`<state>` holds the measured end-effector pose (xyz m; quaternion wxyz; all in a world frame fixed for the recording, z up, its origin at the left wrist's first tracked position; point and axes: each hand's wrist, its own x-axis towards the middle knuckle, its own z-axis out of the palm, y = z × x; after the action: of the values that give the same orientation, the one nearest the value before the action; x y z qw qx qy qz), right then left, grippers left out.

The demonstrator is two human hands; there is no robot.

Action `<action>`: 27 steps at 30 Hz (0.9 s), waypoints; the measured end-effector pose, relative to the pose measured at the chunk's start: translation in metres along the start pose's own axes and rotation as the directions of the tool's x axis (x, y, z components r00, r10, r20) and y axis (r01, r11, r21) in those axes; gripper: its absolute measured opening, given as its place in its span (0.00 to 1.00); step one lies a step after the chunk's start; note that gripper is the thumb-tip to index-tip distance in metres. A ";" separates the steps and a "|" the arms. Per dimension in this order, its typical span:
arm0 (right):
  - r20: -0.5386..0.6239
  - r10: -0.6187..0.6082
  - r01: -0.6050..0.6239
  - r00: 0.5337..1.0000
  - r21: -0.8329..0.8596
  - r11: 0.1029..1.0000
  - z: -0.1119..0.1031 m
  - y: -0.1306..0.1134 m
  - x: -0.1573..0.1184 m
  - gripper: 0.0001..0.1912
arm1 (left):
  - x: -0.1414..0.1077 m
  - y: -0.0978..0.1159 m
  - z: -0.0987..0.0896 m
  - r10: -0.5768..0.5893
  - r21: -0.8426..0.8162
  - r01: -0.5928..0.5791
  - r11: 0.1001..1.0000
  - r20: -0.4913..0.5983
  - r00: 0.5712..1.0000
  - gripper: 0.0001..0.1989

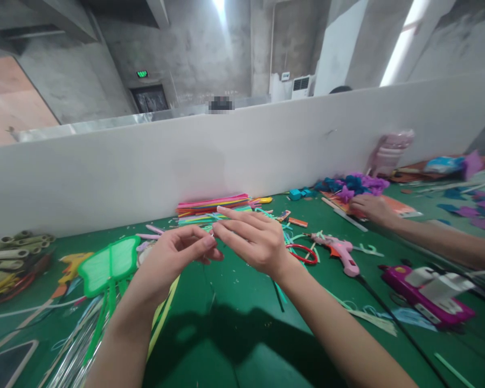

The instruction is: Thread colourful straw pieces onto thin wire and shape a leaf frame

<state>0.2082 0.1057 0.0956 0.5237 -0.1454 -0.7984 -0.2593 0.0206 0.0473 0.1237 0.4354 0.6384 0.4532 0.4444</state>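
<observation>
My left hand [181, 250] is held over the green table, thumb and index finger pinched together. My right hand [254, 237] meets it from the right, its index fingertip against the left fingertips and its other fingers stretched out. Its thumb is hidden beneath. Whatever lies between the fingertips is too small to name; a faint thin strand seems to hang below. Behind the hands lies a bundle of coloured pipe cleaners [212, 203]. A green mesh piece with strips [111, 264] is beside my left forearm.
Right of my hands lie a pink glue gun [339, 250], a red ring [303, 253] and a purple power strip [428, 296]. Another person's hand [374, 209] reaches toward purple and blue pieces. At left are a yellow glue gun [73, 268] and a phone [10, 366]. A white partition [145, 172] stands behind.
</observation>
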 end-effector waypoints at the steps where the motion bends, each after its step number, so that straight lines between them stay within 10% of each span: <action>1: 0.010 0.022 -0.022 1.000 0.011 1.000 0.001 0.000 0.000 0.12 | 0.001 0.000 0.001 0.005 0.002 -0.005 1.000 -0.008 1.000 0.11; 27: -0.097 0.313 -0.287 0.945 0.217 0.933 0.009 0.009 -0.001 0.05 | 0.000 -0.003 0.000 0.056 0.000 -0.057 0.998 0.082 0.995 0.11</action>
<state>0.2063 0.1177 0.0941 0.6199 -0.1954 -0.7528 -0.1038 0.0202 0.0482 0.1206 0.4402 0.6693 0.4172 0.4293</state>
